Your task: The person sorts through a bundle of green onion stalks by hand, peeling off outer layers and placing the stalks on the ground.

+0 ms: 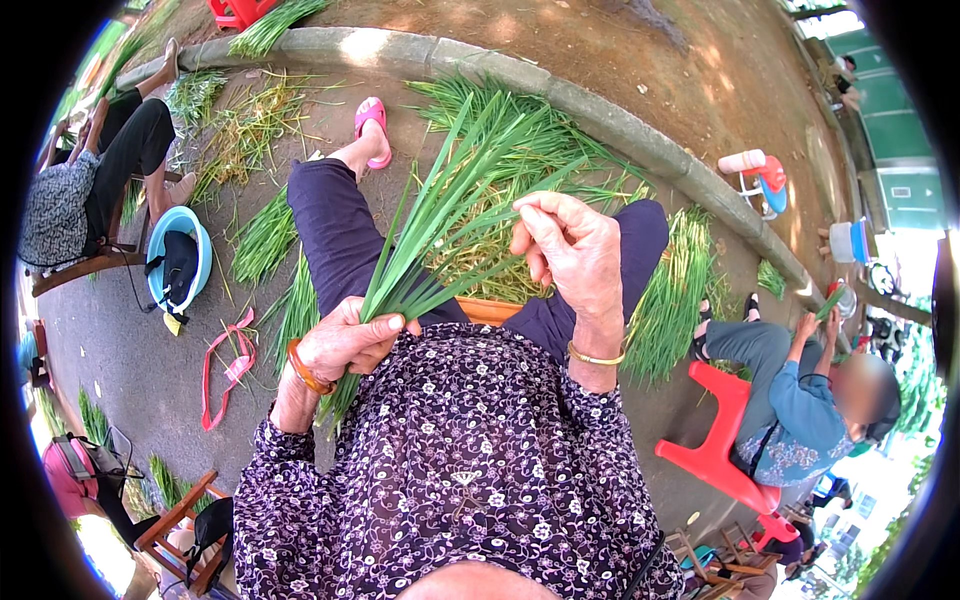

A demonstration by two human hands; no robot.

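Probably light, bruisable leaves (412, 245) are being gripped low, aptly, by the left hand (345, 342); right hand (580, 258) being pinched narrow, contents unclear.

At one held leaf bunch (425, 255) are two bare hands (350, 343) (575, 250). Left of that bunch are one blue basin (206, 262) and one red strap (210, 377).

Grey paved ground (130, 370), green stalk bundles (265, 240), yellowed scraps (252, 130), light-blue basin (205, 258), red strap (207, 388)
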